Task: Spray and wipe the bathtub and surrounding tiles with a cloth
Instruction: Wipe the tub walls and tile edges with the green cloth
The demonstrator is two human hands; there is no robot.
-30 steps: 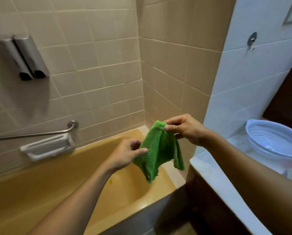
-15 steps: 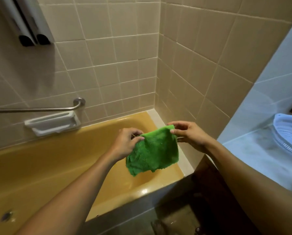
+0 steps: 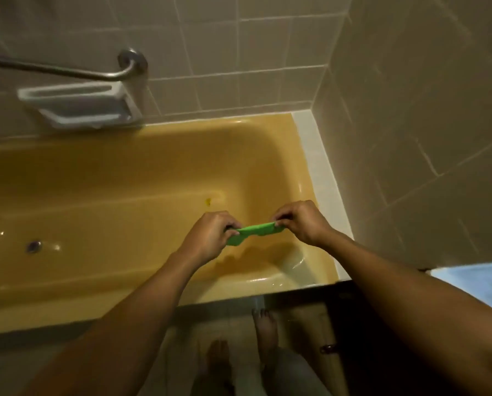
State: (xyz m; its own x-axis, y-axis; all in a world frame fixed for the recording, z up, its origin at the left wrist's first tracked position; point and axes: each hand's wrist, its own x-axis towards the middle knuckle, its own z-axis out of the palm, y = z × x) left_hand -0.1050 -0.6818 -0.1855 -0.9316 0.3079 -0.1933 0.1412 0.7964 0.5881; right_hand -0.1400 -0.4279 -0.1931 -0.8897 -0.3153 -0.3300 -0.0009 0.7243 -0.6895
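A green cloth [image 3: 255,230] is stretched flat between both hands over the right end of the yellow bathtub [image 3: 110,195]. My left hand [image 3: 210,235] pinches its left edge and my right hand [image 3: 302,221] pinches its right edge. I see the cloth almost edge-on, as a thin strip. Beige tiles [image 3: 239,52] cover the back wall, and larger beige tiles [image 3: 425,110] cover the right wall. No spray bottle is in view.
A white soap dish [image 3: 82,105] and a metal grab bar [image 3: 67,71] are fixed to the back wall. The drain [image 3: 34,246] lies at the tub's left. A small yellow spot [image 3: 208,201] marks the tub floor. My bare feet [image 3: 239,352] stand beside the tub.
The view has tilted down toward the tub. Both hands have lowered over the tub and pulled the hanging cloth out into a flat, taut strip.
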